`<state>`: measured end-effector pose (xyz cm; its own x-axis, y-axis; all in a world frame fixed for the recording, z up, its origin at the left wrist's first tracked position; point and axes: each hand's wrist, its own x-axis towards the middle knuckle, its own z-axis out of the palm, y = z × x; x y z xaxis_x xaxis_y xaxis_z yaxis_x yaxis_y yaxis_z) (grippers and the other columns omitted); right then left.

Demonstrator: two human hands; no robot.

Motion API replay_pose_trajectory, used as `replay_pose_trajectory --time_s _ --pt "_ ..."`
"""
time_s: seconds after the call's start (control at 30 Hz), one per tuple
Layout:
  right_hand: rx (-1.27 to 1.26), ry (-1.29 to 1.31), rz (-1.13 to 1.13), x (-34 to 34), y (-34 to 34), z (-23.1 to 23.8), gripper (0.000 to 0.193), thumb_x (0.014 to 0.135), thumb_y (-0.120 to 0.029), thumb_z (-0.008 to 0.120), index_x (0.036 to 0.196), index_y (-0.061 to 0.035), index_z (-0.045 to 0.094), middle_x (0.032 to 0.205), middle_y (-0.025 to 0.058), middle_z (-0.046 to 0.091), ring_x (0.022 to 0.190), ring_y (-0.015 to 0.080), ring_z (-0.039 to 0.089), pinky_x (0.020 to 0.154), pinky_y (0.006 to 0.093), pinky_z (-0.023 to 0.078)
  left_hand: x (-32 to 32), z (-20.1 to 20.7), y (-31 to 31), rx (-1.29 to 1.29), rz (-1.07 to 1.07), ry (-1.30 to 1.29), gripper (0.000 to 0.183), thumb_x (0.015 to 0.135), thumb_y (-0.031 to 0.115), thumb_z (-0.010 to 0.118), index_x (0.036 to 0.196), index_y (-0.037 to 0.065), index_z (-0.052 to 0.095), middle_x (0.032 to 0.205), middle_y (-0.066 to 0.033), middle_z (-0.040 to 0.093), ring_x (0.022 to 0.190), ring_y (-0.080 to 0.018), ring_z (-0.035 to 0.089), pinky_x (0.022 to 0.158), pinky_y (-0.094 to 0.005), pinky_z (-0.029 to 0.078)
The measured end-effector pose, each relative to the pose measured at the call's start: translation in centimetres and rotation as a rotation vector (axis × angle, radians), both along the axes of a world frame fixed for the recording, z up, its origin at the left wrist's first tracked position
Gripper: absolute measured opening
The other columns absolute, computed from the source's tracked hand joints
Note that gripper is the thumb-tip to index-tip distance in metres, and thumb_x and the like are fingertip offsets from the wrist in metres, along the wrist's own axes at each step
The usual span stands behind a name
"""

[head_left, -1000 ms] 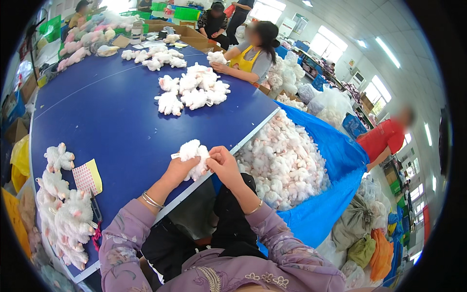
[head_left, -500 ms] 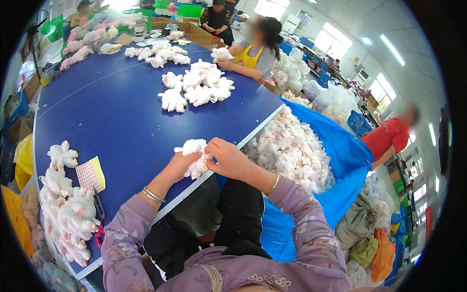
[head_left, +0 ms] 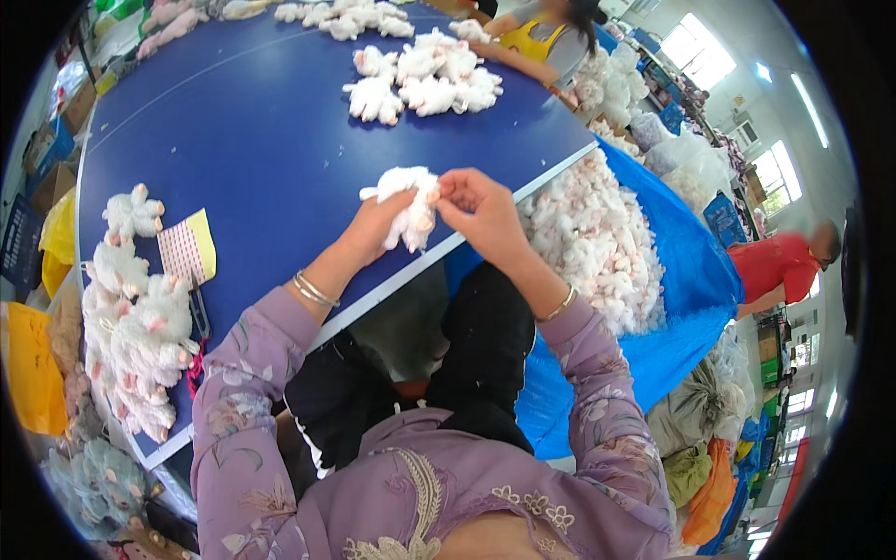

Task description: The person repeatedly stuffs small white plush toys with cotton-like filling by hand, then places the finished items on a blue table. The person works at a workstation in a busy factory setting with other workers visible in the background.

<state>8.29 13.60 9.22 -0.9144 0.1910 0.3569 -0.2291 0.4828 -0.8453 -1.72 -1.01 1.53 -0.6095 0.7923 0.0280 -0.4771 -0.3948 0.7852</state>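
Over the near edge of the blue table is a small white plush toy with pinkish tips. My left hand is closed round its left side, thumb and fingers sunk in the fluff. My right hand pinches at the toy's right side, thumb and forefinger pressed together at a pinkish part; whether a smaller piece sits between them is hidden. At the left lies a pile of similar white plush toys. A sheet of small printed labels with a yellow margin lies beside it, partly above a dark slim tool.
Many white plush pieces fill a blue tarp right of the table. More toys lie at the far side, near a person in a yellow apron. Another person in red is at the right. Sacks stand lower right.
The view has tipped downward, so the table and piles appear higher and further right. Both hands stay on the same plush toy, the right fingers still pinching at its side.
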Motion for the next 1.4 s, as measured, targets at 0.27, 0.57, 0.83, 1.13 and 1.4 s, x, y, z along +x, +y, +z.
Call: replay_pose_trajectory --time_s 0.27,0.57,0.83,1.13,1.4 --pt "-0.023 -0.026 0.031 -0.9 -0.2 0.4 0.020 0.083 -0.002 0.067 0.101 0.0022 0.061 0.089 0.0054 0.064 0.076 0.0084 0.061 0.067 0.0222 0.050 0.0 0.8 -0.4 0.002 -0.053 -0.028 0.031 0.095 0.023 0.050 0.113 -0.001 0.058 0.095 -0.0111 0.066 0.080 -0.0208 0.066 0.067 -0.0331 0.054" --pt "0.382 0.025 0.037 -1.0 -0.2 2.0 0.018 0.080 -0.004 0.069 0.096 -0.0017 0.061 0.083 0.0050 0.059 0.072 0.0122 0.061 0.063 0.0245 0.049 0.1 0.8 0.0 0.001 0.054 -0.012 0.033 0.098 0.030 0.049 0.113 0.001 0.057 0.095 -0.0103 0.065 0.080 -0.0197 0.066 0.065 -0.0327 0.054" --pt "-0.269 -0.209 -0.092 -1.5 0.4 0.0 0.015 0.084 -0.006 0.067 0.092 0.0028 0.058 0.082 0.0031 0.063 0.070 0.0076 0.059 0.061 0.0230 0.047 0.1 0.9 0.2 -0.082 0.203 0.044 0.037 0.094 0.036 0.060 0.111 0.003 0.060 0.095 -0.0059 0.066 0.078 -0.0127 0.062 0.060 -0.0264 0.048" --pt "0.297 0.072 -0.067 -1.5 -0.3 0.1 0.021 0.078 -0.002 0.067 0.096 -0.0011 0.056 0.080 0.0056 0.061 0.073 0.0127 0.061 0.065 0.0258 0.048 -0.4 0.5 0.0 -0.056 0.111 0.030 0.033 0.095 0.028 0.059 0.115 0.002 0.057 0.097 -0.0073 0.066 0.079 -0.0152 0.065 0.062 -0.0289 0.051" --pt "0.464 0.119 -0.076 -1.0 1.8 1.9 0.023 0.073 0.000 0.065 0.091 -0.0033 0.051 0.080 0.0081 0.055 0.071 0.0201 0.056 0.068 0.0291 0.048 -1.0 0.0 0.1 -0.130 0.063 -0.010 0.032 0.096 0.026 0.056 0.115 0.000 0.057 0.099 -0.0090 0.066 0.080 -0.0160 0.065 0.063 -0.0290 0.052"
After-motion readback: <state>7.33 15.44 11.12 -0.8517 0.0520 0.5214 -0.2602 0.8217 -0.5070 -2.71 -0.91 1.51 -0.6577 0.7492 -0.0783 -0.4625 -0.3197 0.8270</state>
